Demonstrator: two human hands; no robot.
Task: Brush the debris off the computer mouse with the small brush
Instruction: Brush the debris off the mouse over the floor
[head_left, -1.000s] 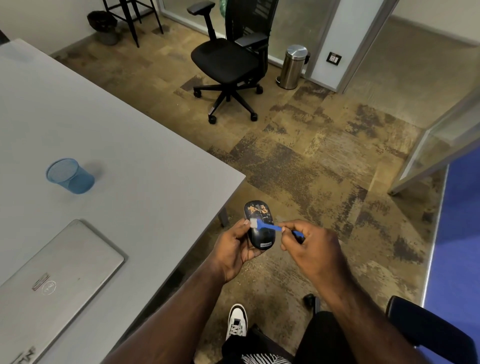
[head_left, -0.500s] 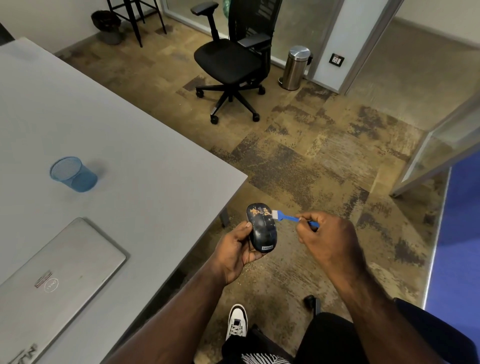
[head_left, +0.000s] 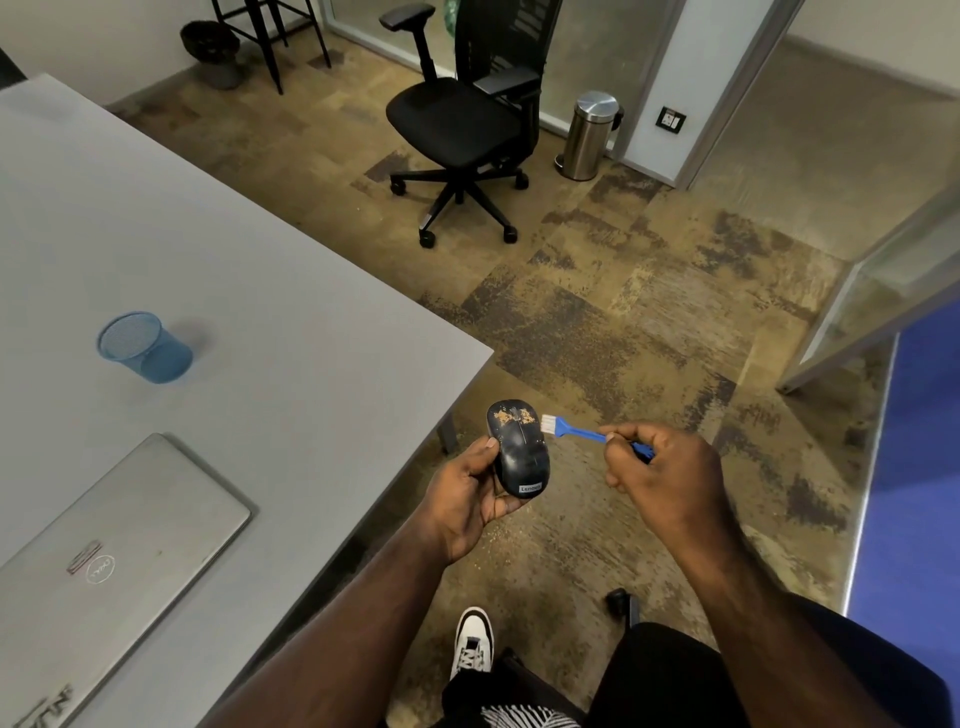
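A dark computer mouse sits in my left hand, held over the floor just past the table's corner. Orange-brown debris speckles its front end around the wheel. My right hand pinches a small blue brush by its handle. The white bristles point left and touch the mouse's front right edge.
A grey table lies to the left with a blue mesh cup and a closed silver laptop. A black office chair and a steel bin stand beyond on patterned carpet. My shoe is below.
The brush head has swept from the mouse's left middle over to its front right edge. My right hand moved rightward and slightly up. The mouse stays in my left hand.
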